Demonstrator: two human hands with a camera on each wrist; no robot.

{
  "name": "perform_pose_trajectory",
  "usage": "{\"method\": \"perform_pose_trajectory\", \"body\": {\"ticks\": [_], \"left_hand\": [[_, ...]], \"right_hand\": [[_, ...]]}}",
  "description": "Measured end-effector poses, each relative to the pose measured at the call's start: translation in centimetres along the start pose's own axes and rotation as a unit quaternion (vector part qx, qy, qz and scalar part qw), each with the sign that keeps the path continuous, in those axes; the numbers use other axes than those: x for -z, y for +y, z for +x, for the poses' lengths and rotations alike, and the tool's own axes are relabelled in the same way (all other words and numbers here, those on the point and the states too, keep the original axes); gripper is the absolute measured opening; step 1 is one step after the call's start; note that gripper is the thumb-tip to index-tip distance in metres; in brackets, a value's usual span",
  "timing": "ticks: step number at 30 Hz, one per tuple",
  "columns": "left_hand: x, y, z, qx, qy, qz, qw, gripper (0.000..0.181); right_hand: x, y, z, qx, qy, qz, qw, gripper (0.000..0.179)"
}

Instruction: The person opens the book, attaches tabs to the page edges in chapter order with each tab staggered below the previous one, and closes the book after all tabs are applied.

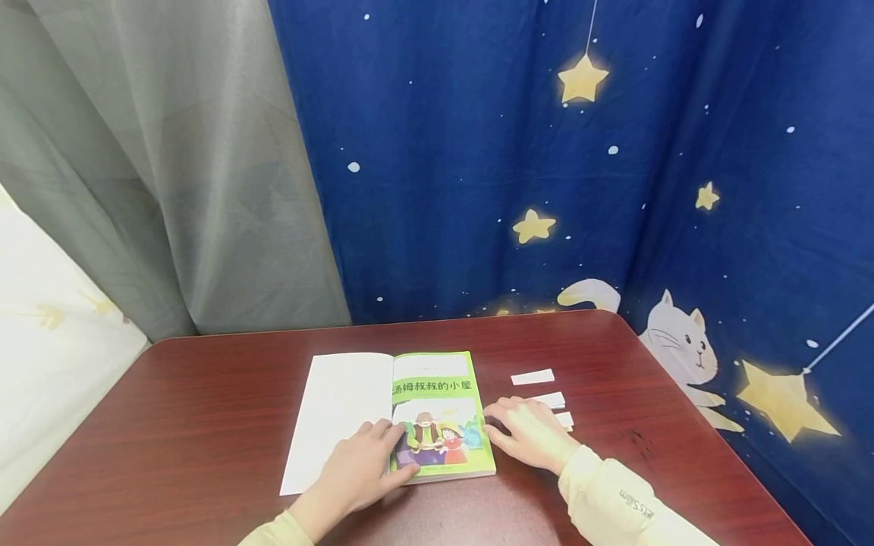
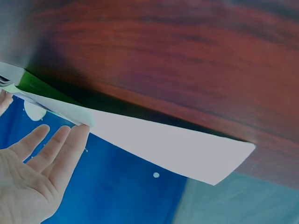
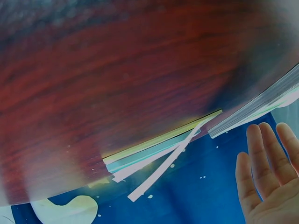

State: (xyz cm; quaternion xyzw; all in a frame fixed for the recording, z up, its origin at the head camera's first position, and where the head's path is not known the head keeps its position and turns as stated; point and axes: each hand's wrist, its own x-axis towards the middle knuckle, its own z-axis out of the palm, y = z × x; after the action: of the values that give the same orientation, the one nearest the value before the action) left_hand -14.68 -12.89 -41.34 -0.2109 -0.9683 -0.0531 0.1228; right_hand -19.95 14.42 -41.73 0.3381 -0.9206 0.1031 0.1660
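Observation:
A book lies open on the table, with a blank white left page (image 1: 344,409) and a green illustrated title page (image 1: 437,368) on the right. My left hand (image 1: 358,466) rests at the fold, its fingers extended over the inner edge of the title page. In the left wrist view, the fingertips of the left hand (image 2: 35,172) touch the raised white leaf (image 2: 173,144). Beside the book's right edge is my right hand (image 1: 529,436), fingertips close to the edge; contact is unclear. Its fingers look loosely straight in the right wrist view, with nothing held.
Several white paper strips (image 1: 532,377) lie right of the book, some partly hidden by the right hand. From the right wrist, a low stack with yellow and teal layers (image 3: 154,151) shows there. The dark red table (image 1: 205,409) ends at grey and blue curtains (image 1: 444,167).

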Motion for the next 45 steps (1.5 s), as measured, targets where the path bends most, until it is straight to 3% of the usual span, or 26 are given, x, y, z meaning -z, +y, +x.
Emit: {"method": "perform_pose_trajectory", "body": {"ticks": [9,21,45], "left_hand": [[-0.5,0.4,0.1,-0.022,-0.022,0.011,0.9995,0.071],[-1.1,0.6,0.3,-0.035,-0.009,0.044,0.9984,0.070],[-0.8,0.2,0.2,-0.032,-0.013,0.010,0.9993,0.065]], "right_hand": [[-0.2,-0.2,-0.1,0.016,-0.010,0.001,0.9998,0.020],[-0.4,-0.5,-0.3,0.029,-0.039,0.010,0.9988,0.020],[-1.2,-0.2,-0.5,0.045,-0.037,0.003,0.9983,0.020]]}}
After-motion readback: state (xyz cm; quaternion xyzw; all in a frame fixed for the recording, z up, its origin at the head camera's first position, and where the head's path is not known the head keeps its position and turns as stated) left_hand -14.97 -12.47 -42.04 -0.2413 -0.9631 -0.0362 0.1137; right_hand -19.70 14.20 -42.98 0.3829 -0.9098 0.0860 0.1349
